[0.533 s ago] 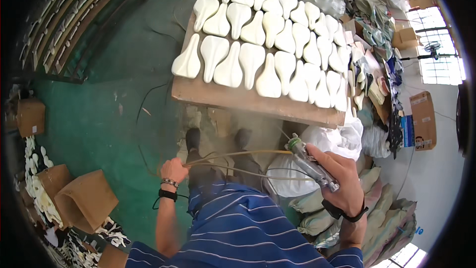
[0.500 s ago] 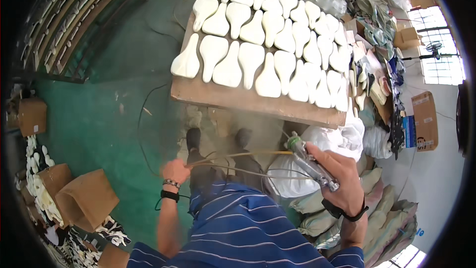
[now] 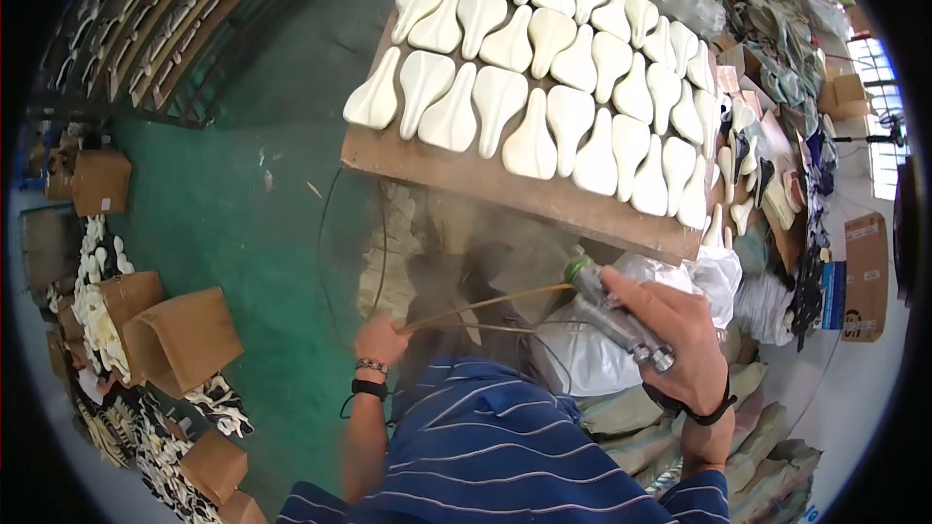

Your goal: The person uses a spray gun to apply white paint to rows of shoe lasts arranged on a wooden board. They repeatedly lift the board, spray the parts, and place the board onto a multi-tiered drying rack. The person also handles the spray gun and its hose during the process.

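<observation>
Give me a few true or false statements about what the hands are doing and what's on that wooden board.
1. The right hand grips a metal spray gun. True.
2. The wooden board carries black saddle shapes. False: the saddle shapes on it are white.
3. The left hand holds the thin hose that runs to the spray gun. True.
4. The floor is red. False: it is green.
5. The cardboard boxes stand on the wooden board. False: they stand on the floor at the person's left.
</observation>
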A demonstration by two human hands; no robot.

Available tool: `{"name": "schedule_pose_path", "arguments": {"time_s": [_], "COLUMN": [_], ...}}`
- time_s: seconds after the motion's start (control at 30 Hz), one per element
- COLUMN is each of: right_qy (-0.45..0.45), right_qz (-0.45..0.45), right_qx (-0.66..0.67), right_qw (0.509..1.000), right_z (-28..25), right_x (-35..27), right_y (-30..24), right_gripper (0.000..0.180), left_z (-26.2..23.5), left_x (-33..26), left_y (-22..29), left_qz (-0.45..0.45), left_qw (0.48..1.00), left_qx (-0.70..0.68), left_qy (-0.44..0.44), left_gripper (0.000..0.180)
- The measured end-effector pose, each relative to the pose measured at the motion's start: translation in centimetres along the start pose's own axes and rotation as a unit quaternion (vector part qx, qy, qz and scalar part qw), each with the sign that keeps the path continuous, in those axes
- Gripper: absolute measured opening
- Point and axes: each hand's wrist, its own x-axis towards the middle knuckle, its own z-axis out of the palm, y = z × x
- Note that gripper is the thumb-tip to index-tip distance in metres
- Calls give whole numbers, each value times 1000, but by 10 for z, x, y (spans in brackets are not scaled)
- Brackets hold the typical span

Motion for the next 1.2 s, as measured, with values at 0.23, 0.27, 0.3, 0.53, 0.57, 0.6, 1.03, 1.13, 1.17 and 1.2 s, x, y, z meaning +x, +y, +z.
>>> {"name": "schedule_pose_path", "arguments": {"time_s": [0.23, 0.27, 0.3, 0.53, 0.57, 0.6, 1.03, 1.13, 1.17, 1.2], "right_qy": [44, 24, 5, 89, 51, 15, 166, 113, 78, 46], "right_qz": [25, 20, 16, 27, 28, 30, 11, 10, 28, 48], "right_qx": [-15, -21, -28, -60, -65, -71, -76, -55, -51, -50], "right_qw": [999, 999, 999, 994, 996, 997, 983, 992, 995, 997], "right_z": [-10, -12, -14, 0, 1, 2, 39, 35, 33, 31], "right_x": [-29, -32, -35, -38, -39, -41, -47, -65, -73, -82], "right_y": [2, 1, 0, 0, -4, -7, -20, -20, -20, -20], "right_gripper": [80, 81, 81, 80, 79, 79, 78, 79, 78, 77], "left_z": [12, 18, 20, 14, 14, 16, 59, 52, 49, 47], "left_x": [-4, -3, -2, -17, -22, -25, -26, -30, -35, -37], "left_y": [11, 6, 6, 11, 7, 5, -40, -34, -34, -30], "left_qz": [14, 22, 30, 23, 23, 24, 63, 67, 61, 60], "left_qw": [1000, 1000, 999, 999, 999, 998, 995, 995, 995, 995], "left_qx": [9, 2, -6, 0, -1, -2, 1, 8, 11, 14], "left_qy": [-3, 3, 9, -42, -49, -56, -72, -78, -77, -75], "left_gripper": [37, 37, 37, 38, 43, 48, 42, 41, 41, 41]}}
